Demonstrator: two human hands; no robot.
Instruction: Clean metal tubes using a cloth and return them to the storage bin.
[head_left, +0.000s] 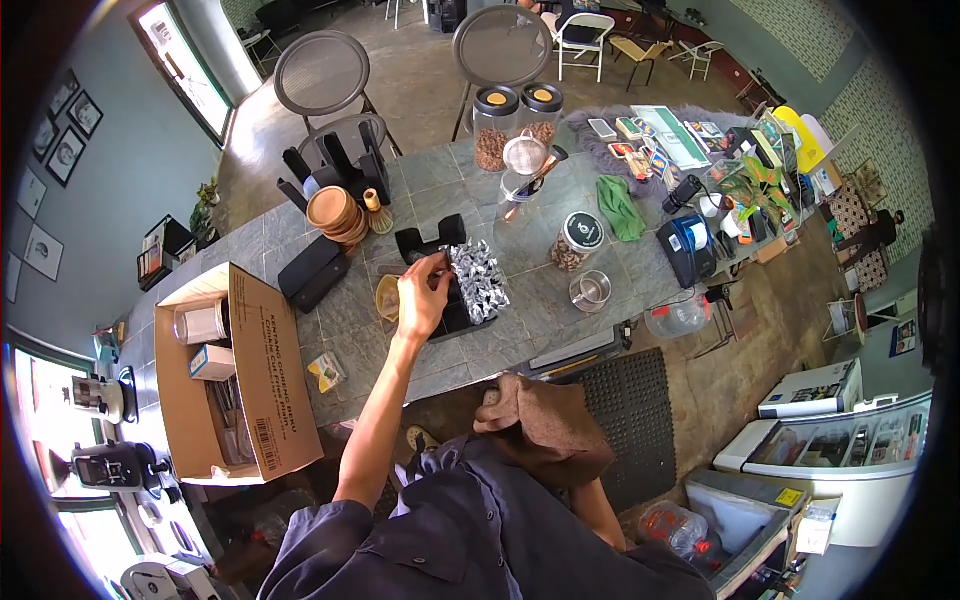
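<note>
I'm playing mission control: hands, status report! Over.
Left hand at black rectangular tray, beside crinkled silver foil. Right hand hidden by brown cloth. Small yellowish container close on left.

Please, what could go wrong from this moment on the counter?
The crinkled silver pieces stand above the rim of the black tray, so the left hand, close beside them, might knock some out. The clear cup is fairly near the front side of the counter; a careless sweep might push it off. The brown cloth hides the right hand, so that hand could bump something unnoticed.
</note>
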